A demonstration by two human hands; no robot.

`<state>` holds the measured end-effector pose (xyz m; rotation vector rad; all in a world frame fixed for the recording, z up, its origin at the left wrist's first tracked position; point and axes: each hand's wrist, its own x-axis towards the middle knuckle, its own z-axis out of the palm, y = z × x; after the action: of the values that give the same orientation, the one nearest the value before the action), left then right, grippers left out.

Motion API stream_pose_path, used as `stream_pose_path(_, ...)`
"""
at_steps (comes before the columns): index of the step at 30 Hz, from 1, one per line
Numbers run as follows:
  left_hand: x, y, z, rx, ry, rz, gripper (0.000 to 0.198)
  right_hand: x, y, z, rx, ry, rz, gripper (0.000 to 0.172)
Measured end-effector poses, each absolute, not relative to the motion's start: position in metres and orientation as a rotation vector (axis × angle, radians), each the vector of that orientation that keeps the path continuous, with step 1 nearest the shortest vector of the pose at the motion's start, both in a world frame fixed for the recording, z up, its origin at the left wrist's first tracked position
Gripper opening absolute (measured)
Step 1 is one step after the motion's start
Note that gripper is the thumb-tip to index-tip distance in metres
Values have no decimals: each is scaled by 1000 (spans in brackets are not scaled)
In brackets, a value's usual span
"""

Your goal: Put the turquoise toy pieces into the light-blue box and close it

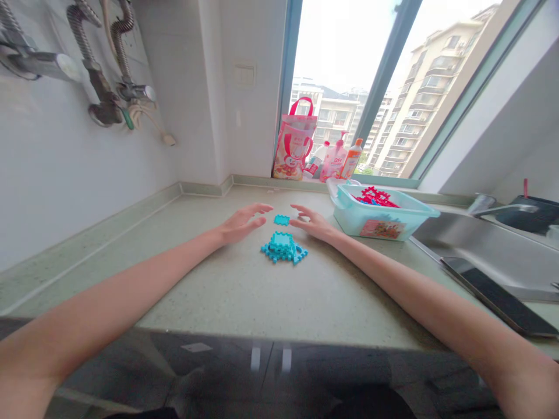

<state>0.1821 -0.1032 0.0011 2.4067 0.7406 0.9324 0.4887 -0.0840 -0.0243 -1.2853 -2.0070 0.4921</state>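
Observation:
A single blue square building piece with toothed edges (282, 220) lies flat on the counter between my two hands. My left hand (244, 223) hovers at its left, fingers apart, holding nothing. On the other side, my right hand (312, 222) is also open; its thumb tip is close to the piece's right edge, and I cannot tell if it touches. Nearer to me sits a small heap of similar blue interlocking pieces (283, 245), some square and some with a curved opening.
At the right, a pale turquoise bin (371, 221) holds red and blue pieces. Beyond it are a steel sink (484, 250) and a faucet (506, 206). A dark flat slab (498, 297) lies along the sink's front. Bottles (335, 160) and a pink bag (296, 148) stand on the windowsill.

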Motion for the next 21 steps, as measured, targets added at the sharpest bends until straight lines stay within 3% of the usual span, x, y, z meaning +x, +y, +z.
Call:
stream_pose_path(6,182,-102,-5,2430,762,862,74,478,-89,-24,-1247,-2171,308,19)
stream_pose_path(14,180,-107,2,2482,759,798,78,478,-149,3,-988,-1972,257,33)
stream_pose_path(18,182,-108,4,2603,699,691,83,473,-166,18,-831,-2264,324,25)
stream_pose_path(21,186,-113,5,2653,668,633,75,475,-167,22,-803,-2397,361,24)
